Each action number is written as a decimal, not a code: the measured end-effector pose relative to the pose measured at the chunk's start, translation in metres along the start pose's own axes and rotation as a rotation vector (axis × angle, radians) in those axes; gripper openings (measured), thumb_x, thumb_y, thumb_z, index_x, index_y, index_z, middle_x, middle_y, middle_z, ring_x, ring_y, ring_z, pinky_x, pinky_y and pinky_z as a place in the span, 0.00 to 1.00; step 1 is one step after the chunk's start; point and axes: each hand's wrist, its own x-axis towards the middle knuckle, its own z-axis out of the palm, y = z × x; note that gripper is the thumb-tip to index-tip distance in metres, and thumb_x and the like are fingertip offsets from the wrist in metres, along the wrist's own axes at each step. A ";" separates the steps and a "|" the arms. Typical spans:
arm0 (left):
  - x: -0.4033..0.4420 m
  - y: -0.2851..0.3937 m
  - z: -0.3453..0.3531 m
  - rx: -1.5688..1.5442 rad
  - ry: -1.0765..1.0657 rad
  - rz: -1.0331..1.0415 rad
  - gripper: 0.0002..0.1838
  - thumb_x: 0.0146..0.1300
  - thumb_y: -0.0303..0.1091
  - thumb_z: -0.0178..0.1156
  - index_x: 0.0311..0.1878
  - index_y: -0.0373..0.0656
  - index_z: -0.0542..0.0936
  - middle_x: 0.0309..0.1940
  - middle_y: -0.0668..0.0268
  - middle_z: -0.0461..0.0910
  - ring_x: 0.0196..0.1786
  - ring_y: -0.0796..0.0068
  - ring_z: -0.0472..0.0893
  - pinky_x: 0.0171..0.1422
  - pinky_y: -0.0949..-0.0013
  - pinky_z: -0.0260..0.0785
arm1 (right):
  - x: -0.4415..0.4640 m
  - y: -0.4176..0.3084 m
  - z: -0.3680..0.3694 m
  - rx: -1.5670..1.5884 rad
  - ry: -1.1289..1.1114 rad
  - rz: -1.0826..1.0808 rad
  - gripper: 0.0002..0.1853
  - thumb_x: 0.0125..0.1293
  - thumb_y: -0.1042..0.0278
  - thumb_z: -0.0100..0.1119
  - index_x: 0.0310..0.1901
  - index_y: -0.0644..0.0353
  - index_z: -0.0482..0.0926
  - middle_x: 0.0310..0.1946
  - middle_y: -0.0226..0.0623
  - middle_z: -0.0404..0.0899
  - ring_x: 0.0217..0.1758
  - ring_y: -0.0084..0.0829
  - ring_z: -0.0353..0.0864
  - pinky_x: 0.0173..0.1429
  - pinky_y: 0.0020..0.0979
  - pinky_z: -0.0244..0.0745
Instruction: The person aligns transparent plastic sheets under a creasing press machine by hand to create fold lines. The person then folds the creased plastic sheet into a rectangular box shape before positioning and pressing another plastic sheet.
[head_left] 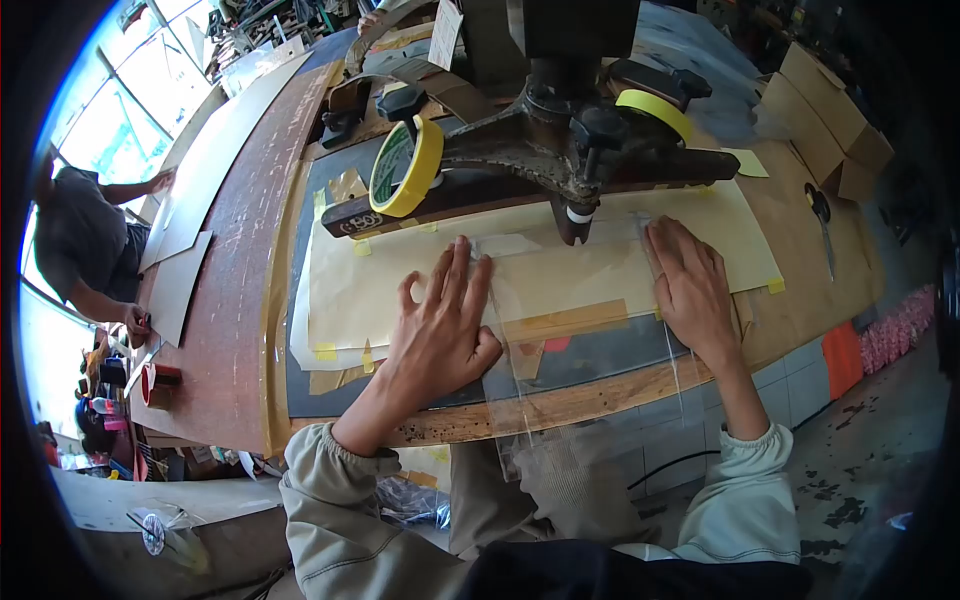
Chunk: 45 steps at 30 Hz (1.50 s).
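Observation:
A clear plastic sheet (565,290) lies over cream paper (380,285) beneath a dark metal press head (575,140) and hangs past the table's front edge. My left hand (435,335) rests on the paper at the sheet's left edge, palm down, fingers spread. On the sheet's right edge my right hand (693,292) lies flat with its fingers stretched out. Between the hands, the press's pointed tip (575,222) stands just above the sheet. A long dark bar (500,197) crosses behind the fingertips. Pieces of yellow tape (325,352) stick to the paper's edges.
Yellow tape rolls (407,167) (655,113) hang on the press. Scissors (820,215) and a cardboard box (825,125) are at the right. Another person (90,235) stands at the far left beside long boards (215,165). A red cup (160,385) sits near the left table edge.

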 end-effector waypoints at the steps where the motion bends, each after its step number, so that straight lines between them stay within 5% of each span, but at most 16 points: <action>1: 0.000 -0.001 -0.001 0.006 0.002 0.006 0.40 0.55 0.43 0.50 0.71 0.35 0.62 0.73 0.39 0.56 0.75 0.50 0.61 0.68 0.37 0.54 | -0.001 0.000 0.001 0.001 0.010 0.006 0.28 0.59 0.74 0.55 0.64 0.64 0.71 0.62 0.48 0.71 0.67 0.42 0.69 0.69 0.46 0.62; 14: 0.002 -0.001 -0.005 -0.040 -0.051 -0.007 0.40 0.55 0.40 0.48 0.72 0.35 0.61 0.76 0.42 0.52 0.78 0.50 0.56 0.75 0.42 0.47 | 0.000 0.001 0.000 0.051 0.061 0.000 0.24 0.59 0.76 0.54 0.59 0.59 0.77 0.57 0.47 0.73 0.60 0.44 0.74 0.65 0.44 0.65; 23: 0.006 -0.007 0.001 -0.116 0.086 0.018 0.37 0.52 0.44 0.54 0.66 0.34 0.69 0.62 0.47 0.67 0.67 0.56 0.67 0.69 0.47 0.55 | 0.010 0.001 0.002 0.114 0.054 -0.068 0.22 0.61 0.75 0.53 0.59 0.63 0.78 0.56 0.44 0.73 0.58 0.42 0.75 0.62 0.46 0.68; 31: 0.005 -0.012 0.017 -0.091 0.189 -0.048 0.33 0.62 0.43 0.49 0.68 0.34 0.68 0.68 0.50 0.67 0.72 0.57 0.67 0.77 0.38 0.47 | 0.014 0.007 -0.002 -0.037 -0.089 -0.138 0.24 0.72 0.61 0.49 0.65 0.65 0.68 0.61 0.48 0.73 0.65 0.45 0.72 0.67 0.52 0.62; 38: 0.012 -0.008 0.010 -0.041 0.135 -0.079 0.35 0.59 0.44 0.50 0.69 0.35 0.67 0.66 0.51 0.69 0.69 0.58 0.69 0.74 0.45 0.52 | 0.019 0.011 0.001 -0.039 -0.104 -0.110 0.28 0.69 0.57 0.52 0.67 0.61 0.67 0.62 0.44 0.74 0.64 0.42 0.71 0.65 0.51 0.63; 45: 0.034 -0.012 0.010 -0.034 0.175 -0.058 0.37 0.49 0.44 0.54 0.63 0.31 0.73 0.52 0.53 0.72 0.53 0.60 0.72 0.55 0.50 0.59 | 0.041 -0.004 -0.005 -0.117 -0.183 -0.088 0.28 0.63 0.61 0.50 0.66 0.55 0.72 0.58 0.43 0.71 0.58 0.43 0.70 0.62 0.49 0.64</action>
